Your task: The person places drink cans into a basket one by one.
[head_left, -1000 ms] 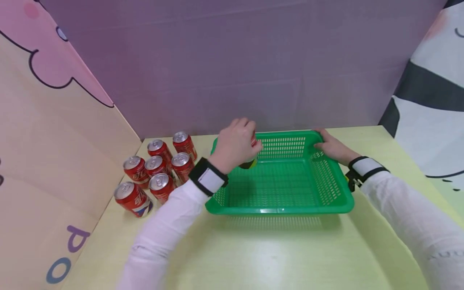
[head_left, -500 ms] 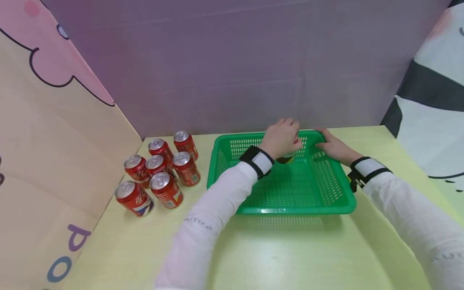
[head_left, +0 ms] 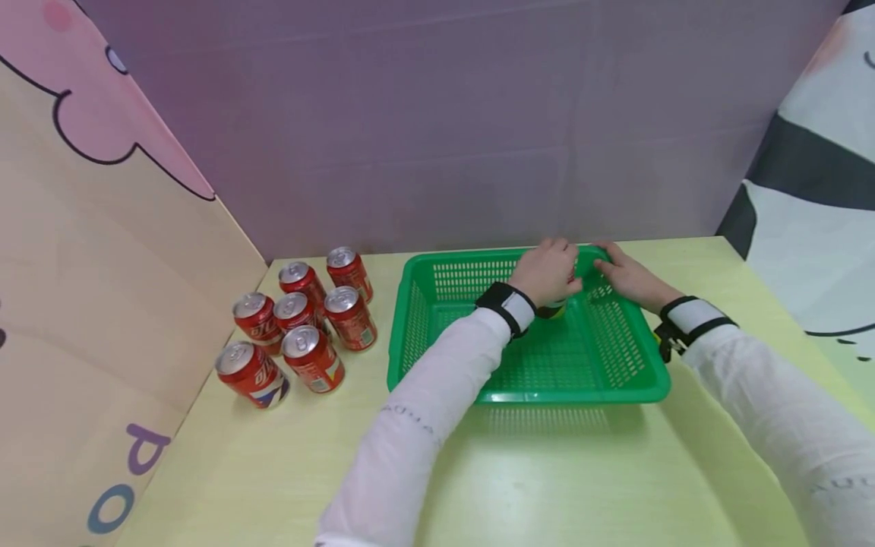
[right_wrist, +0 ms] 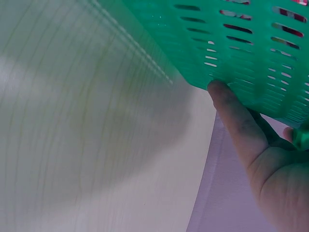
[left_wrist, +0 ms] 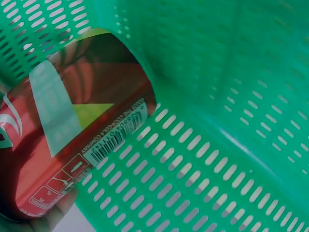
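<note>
At the basket [head_left: 554, 357], your left hand [head_left: 547, 273] curls round a can [left_wrist: 91, 96]; right hand [head_left: 634, 281] grips the rim [head_left: 581, 396], presumably for steadiness.

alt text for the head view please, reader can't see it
A person's left hand holds a red can inside a green basket while the right hand grips the basket's far right corner. Seven red cans stand on the table to the left.

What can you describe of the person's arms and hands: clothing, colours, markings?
The left hand and right hand wear no gloves. The left white fabric sleeve and right white fabric sleeve bear faint grey lettering, unreadable here. A black-and-white left wristband and matching right wristband circle the wrists; a small dark attachment sits by the right one.
</note>
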Action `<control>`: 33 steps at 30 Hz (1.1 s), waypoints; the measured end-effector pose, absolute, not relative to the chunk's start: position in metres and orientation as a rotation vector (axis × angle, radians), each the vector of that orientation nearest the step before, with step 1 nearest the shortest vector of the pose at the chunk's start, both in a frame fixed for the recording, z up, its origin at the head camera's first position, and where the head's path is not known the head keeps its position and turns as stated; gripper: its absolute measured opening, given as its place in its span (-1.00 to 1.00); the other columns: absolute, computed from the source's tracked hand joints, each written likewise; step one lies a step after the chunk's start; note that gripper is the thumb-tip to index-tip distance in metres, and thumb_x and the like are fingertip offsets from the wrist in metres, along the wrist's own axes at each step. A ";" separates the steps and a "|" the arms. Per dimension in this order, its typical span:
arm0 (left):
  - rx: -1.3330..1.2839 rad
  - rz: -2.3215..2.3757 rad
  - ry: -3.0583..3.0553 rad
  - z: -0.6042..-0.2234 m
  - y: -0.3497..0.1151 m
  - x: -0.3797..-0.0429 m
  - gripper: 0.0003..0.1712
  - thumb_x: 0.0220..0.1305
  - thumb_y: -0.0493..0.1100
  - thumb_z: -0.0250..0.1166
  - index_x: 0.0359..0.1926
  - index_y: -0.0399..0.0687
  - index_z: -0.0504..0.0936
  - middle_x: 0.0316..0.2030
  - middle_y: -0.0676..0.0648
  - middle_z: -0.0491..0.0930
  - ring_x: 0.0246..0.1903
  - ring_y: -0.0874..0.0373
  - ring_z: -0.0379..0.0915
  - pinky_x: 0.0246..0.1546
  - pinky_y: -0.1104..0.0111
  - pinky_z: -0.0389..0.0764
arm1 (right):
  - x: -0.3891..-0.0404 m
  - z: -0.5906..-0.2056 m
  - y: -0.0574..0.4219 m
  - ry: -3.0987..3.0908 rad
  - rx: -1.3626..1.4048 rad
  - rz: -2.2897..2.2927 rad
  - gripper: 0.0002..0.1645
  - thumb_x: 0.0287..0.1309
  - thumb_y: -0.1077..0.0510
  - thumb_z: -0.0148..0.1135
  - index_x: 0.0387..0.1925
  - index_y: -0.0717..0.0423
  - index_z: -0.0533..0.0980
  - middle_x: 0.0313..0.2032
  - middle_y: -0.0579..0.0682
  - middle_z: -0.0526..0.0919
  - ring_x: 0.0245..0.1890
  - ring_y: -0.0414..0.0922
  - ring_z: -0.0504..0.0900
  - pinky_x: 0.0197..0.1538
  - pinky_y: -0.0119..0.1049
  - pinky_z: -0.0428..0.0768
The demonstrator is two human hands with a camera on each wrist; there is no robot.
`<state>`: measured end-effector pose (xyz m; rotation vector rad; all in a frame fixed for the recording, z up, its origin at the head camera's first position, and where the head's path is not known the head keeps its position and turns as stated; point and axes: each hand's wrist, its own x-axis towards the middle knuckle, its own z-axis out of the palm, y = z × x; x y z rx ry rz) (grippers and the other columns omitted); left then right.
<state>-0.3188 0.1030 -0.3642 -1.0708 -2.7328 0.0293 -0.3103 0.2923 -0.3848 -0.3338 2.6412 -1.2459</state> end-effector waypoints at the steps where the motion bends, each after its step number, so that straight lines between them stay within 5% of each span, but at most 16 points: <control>1: -1.080 0.029 -2.735 -0.365 0.105 -0.319 -0.65 0.29 0.17 0.08 -0.08 0.08 0.48 -0.05 0.06 0.47 0.00 0.17 0.39 -0.31 0.48 0.54 | -0.310 -0.385 0.292 2.640 -0.337 -1.250 -0.35 0.47 0.02 -0.34 0.42 0.23 -0.16 0.38 0.35 -0.09 0.38 0.26 -0.03 0.30 0.22 0.05; 20: -1.154 0.087 -2.804 -0.372 0.125 -0.312 -0.41 0.28 0.28 0.04 0.21 0.12 0.35 0.05 0.09 0.41 0.10 0.19 0.32 -0.05 0.38 0.50 | -0.309 -0.383 0.293 2.655 -0.307 -1.237 -0.28 0.44 -0.14 -0.38 0.43 0.17 -0.14 0.40 0.32 -0.10 0.39 0.27 -0.07 0.30 0.25 0.04; 33: -1.242 -0.109 -2.816 -0.303 0.058 -0.288 -0.34 0.34 0.25 0.00 0.35 0.09 0.25 0.33 0.01 0.23 0.33 0.13 0.10 0.30 0.20 0.22 | -0.310 -0.384 0.291 2.658 -0.327 -1.269 -0.38 0.47 0.02 -0.37 0.41 0.22 -0.11 0.36 0.35 -0.03 0.39 0.27 -0.06 0.33 0.23 -0.01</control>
